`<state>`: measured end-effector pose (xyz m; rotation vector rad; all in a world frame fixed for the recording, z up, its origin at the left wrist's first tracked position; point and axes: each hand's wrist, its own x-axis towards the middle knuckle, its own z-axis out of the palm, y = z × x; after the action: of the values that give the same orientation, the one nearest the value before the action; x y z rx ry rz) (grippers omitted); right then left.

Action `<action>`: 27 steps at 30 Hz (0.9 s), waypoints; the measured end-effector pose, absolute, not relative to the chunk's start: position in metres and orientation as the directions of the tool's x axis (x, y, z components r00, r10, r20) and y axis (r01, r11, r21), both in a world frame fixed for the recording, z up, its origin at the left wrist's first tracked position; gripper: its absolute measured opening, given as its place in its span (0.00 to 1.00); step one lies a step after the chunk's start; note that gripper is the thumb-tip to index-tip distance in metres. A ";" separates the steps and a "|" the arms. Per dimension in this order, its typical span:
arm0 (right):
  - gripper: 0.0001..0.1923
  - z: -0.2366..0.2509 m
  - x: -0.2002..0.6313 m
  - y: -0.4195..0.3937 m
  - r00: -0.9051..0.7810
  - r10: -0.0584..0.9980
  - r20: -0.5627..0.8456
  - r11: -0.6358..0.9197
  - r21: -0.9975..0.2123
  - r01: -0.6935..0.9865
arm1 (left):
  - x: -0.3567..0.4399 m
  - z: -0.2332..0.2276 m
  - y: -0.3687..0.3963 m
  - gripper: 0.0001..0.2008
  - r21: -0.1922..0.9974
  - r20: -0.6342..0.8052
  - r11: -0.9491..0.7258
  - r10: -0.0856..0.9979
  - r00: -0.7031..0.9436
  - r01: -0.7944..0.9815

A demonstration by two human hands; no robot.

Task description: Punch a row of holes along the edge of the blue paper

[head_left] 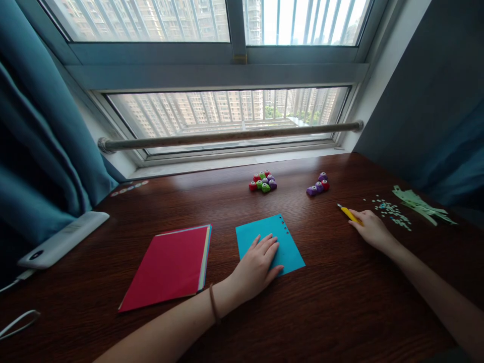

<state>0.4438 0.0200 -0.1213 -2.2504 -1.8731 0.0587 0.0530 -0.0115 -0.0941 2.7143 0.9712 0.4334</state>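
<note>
A blue sheet of paper [249, 233] lies flat on the dark wooden table, with several small punched holes near its upper right edge. My left hand [260, 263] rests flat on it, fingers spread, covering its lower middle. Off to the right, my right hand [369, 228] is closed around a yellow utility knife [348, 214]. The knife's tip points up and left, away from the blue sheet. Left of the blue sheet is a stack of coloured paper [170, 267] with a red sheet on top.
Behind the blue sheet sit red, green and purple craft punches [263, 182], and a smaller group of punches [318, 185] stands to their right. Paper bits [393, 213] and pale green strips [421, 204] lie far right. A white power strip-like device [64, 239] with a cable is at left.
</note>
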 end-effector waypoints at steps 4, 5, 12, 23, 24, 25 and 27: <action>0.19 -0.109 0.425 0.017 0.198 0.961 0.193 -0.190 -0.063 0.980 | 0.053 -0.097 -0.011 0.25 0.321 0.206 -0.753 0.647 0.734 0.574; 0.20 -0.102 0.414 0.014 0.179 0.953 0.246 -0.173 -0.044 0.984 | 0.053 -0.097 -0.011 0.26 0.327 0.208 -0.751 0.649 0.732 0.573; 0.03 -0.063 0.288 -0.002 -0.443 0.889 0.120 0.386 -0.717 0.580 | 0.054 -0.100 -0.011 0.30 0.353 0.234 -0.742 0.659 0.715 0.570; 0.03 -0.095 0.260 0.005 -0.464 0.871 0.162 0.416 -0.748 0.518 | 0.054 -0.092 -0.013 0.28 0.354 0.208 -0.739 0.659 0.722 0.573; 0.03 -0.095 0.259 0.004 -0.463 0.871 0.164 0.417 -0.746 0.520 | 0.054 -0.093 -0.013 0.28 0.354 0.210 -0.740 0.658 0.723 0.572; 0.03 -0.095 0.259 0.004 -0.465 0.871 0.161 0.417 -0.742 0.524 | 0.054 -0.093 -0.012 0.29 0.354 0.212 -0.741 0.657 0.723 0.570; 0.04 -0.094 0.258 0.003 -0.474 0.867 0.152 0.423 -0.728 0.540 | 0.054 -0.094 -0.012 0.29 0.357 0.214 -0.742 0.657 0.723 0.568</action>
<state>0.2579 0.0035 -0.0944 -1.1872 -2.1637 0.8358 0.0540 -0.0120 -0.0942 2.6622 0.9661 0.4789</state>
